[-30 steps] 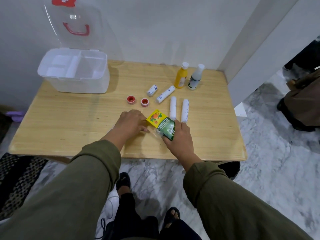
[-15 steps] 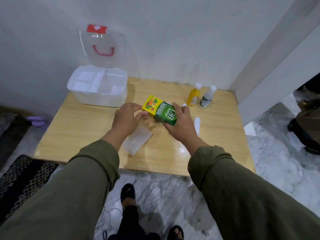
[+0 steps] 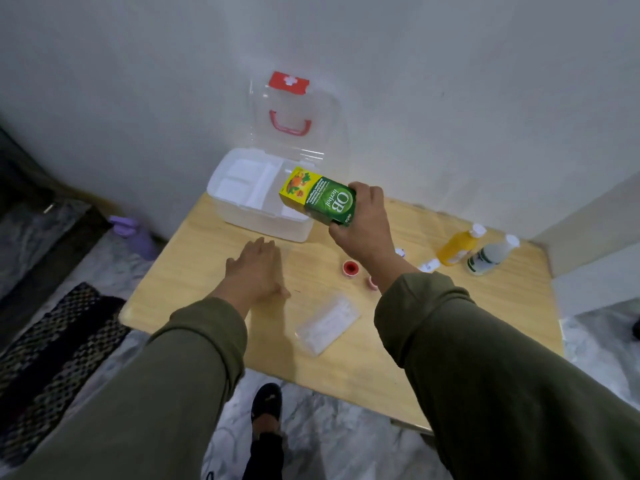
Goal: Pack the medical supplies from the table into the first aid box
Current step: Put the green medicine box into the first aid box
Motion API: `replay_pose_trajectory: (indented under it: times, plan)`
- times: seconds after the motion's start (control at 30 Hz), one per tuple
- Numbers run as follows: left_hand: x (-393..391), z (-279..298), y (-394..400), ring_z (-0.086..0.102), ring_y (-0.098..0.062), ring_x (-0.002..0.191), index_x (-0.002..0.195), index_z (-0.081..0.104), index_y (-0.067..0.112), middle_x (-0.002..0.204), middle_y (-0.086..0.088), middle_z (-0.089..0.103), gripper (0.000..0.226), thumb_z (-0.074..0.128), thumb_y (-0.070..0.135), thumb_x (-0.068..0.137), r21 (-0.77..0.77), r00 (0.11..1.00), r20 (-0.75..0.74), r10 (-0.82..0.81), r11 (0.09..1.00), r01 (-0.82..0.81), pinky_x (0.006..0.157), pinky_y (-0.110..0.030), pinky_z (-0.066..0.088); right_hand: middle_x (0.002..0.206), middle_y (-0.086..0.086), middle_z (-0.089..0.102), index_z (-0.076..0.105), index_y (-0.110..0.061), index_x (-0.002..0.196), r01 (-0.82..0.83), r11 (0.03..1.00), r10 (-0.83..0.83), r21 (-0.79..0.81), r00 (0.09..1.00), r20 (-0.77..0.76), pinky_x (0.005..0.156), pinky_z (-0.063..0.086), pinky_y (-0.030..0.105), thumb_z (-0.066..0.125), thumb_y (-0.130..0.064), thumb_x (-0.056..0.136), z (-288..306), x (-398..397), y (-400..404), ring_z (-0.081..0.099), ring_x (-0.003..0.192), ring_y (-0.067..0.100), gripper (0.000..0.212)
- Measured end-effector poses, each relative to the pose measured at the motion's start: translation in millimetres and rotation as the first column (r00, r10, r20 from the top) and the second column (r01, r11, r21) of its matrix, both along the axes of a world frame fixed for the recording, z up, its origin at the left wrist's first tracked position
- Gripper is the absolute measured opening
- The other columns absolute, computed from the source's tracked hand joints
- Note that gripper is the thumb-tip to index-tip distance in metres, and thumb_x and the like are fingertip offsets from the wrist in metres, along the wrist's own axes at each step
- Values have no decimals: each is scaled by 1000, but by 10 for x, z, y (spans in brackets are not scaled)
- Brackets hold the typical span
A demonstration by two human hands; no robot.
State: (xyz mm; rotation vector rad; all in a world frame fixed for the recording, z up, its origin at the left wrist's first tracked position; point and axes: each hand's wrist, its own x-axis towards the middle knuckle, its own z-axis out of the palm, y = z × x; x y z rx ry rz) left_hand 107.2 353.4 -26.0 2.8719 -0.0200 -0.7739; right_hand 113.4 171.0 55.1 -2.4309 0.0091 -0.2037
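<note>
My right hand (image 3: 360, 223) grips a green and yellow medicine carton (image 3: 317, 199) in the air, over the front right corner of the first aid box (image 3: 242, 213). The box is white, its clear lid (image 3: 294, 133) with red handle standing open against the wall. My left hand (image 3: 254, 273) lies flat on the wooden table (image 3: 194, 265) with straight fingers, holding nothing. On the table lie a clear packet of white gauze (image 3: 327, 323), two red tape rolls (image 3: 349, 267), a yellow bottle (image 3: 459, 246) and a white bottle (image 3: 491, 255). White bandage rolls (image 3: 429, 265) are partly hidden behind my right arm.
The table stands in a corner between a white wall (image 3: 450, 81) behind and a wall edge (image 3: 595, 237) at the right. A dark patterned mat (image 3: 52, 344) lies on the marble floor at the left, near a purple object (image 3: 133, 233). My feet (image 3: 265, 403) show below the table's front edge.
My right hand has lifted the carton from the table and carried it left and back to the box. My left hand let go of it and now lies flat. The gauze packet is uncovered.
</note>
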Motion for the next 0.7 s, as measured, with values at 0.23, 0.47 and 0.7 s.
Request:
replay_pose_trajectory:
  times: [0.23, 0.47, 0.7]
  plan:
    - [191, -137, 112, -4, -26, 147, 147, -7, 19, 158, -3, -9, 126, 80, 47, 61, 22, 999, -49, -19, 1000, 20, 111, -59, 19, 130, 13, 40, 28, -8, 141, -34, 998, 33, -48, 999, -18, 89, 40, 26, 71, -15, 76, -70, 330, 133, 47, 115, 24, 78]
    - [239, -191, 140, -6, -24, 147, 148, -10, 17, 158, -2, -14, 131, 80, 51, 59, 28, 997, -61, -38, 999, 39, 112, -60, 16, 132, 10, 47, 34, -11, 138, -39, 993, 33, -108, 998, -57, 100, 34, 28, 75, -25, 74, -89, 592, 180, 42, 123, 23, 77]
    - [226, -206, 201, -11, -19, 146, 148, -11, 19, 158, 3, -19, 129, 78, 53, 62, -1, 995, -91, -32, 999, 32, 111, -63, 16, 121, 15, 48, 35, -12, 135, -67, 988, 52, -142, 993, -105, 98, 39, 39, 80, -23, 70, -30, 857, 395, 45, 115, 31, 80]
